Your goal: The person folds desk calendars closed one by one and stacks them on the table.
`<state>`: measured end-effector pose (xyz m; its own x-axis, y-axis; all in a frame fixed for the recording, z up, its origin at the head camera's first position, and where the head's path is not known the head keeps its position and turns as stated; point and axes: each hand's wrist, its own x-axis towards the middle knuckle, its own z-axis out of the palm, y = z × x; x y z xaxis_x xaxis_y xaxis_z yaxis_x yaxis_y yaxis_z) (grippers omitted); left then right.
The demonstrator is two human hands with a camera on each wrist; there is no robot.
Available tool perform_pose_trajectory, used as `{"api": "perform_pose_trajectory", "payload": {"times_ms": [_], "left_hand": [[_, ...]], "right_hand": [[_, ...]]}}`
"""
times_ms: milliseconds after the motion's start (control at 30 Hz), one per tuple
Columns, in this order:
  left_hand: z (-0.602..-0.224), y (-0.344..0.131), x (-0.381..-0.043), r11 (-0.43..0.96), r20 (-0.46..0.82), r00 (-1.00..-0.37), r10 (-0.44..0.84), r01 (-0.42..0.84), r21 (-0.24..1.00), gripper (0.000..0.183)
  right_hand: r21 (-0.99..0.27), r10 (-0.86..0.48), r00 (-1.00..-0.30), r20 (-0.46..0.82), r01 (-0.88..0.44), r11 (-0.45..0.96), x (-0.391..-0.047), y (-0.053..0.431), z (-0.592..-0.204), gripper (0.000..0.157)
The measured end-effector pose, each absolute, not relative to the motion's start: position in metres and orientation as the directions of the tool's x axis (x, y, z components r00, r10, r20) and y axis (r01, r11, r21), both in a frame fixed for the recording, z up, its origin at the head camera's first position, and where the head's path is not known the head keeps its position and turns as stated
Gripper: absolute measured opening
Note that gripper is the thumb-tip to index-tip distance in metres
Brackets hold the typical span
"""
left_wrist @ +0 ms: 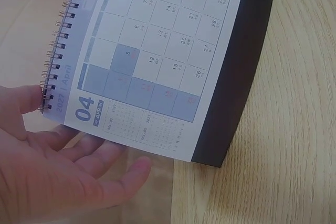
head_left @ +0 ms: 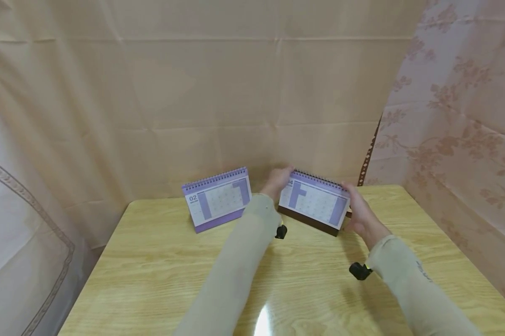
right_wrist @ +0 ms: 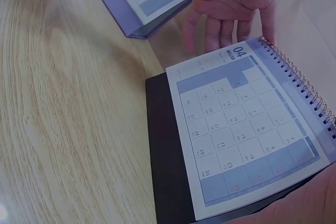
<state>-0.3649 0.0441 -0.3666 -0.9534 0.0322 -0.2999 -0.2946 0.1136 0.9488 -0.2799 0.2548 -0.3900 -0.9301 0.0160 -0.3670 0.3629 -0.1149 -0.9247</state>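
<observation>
A desk calendar (head_left: pixel 316 200) with a black base and a page marked 04 stands tilted on the table, between my two hands. At its upper left corner my left hand (head_left: pixel 277 182) grips it, the thumb (left_wrist: pixel 29 98) at the spiral binding and the fingers passing behind the side edge. My right hand (head_left: pixel 363 217) holds the opposite side edge, thumb up by the top corner. Only a bit of that hand (right_wrist: pixel 299 203) shows in the right wrist view, along the calendar's near edge. To the left stands a second desk calendar (head_left: pixel 220 198), purple-based, its page marked 02.
The wooden table (head_left: pixel 151 275) has light grain and a bright reflection at its front. Beige cloth (head_left: pixel 202 93) hangs right behind the table's back edge. Patterned cloth (head_left: pixel 466 140) hangs on the right, and a pale sheet (head_left: pixel 21 233) on the left.
</observation>
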Motion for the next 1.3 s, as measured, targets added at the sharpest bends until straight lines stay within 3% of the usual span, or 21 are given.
{"api": "perform_pose_trajectory", "payload": {"times_ms": [567, 833, 1300], "left_hand": [[-0.3642, 0.0443, -0.3644, 0.233, -0.297, -0.954, 0.037, -0.281, 0.931, 0.057], [-0.3627, 0.0486, -0.3626, 0.276, -0.252, -0.967, 0.026, -0.235, 0.932, 0.054], [-0.3645, 0.0470, -0.3615, 0.234, -0.209, -0.974, 0.082, -0.185, 0.954, 0.049]], "right_hand": [[-0.920, 0.032, -0.923, -0.382, 0.377, -0.110, -0.2808, 0.2541, -0.3906, 0.102], [-0.907, 0.047, -0.913, -0.406, 0.396, -0.145, -0.2795, 0.2538, -0.3895, 0.101], [-0.915, 0.035, -0.919, -0.392, 0.386, -0.116, -0.2760, 0.2554, -0.3911, 0.104]]}}
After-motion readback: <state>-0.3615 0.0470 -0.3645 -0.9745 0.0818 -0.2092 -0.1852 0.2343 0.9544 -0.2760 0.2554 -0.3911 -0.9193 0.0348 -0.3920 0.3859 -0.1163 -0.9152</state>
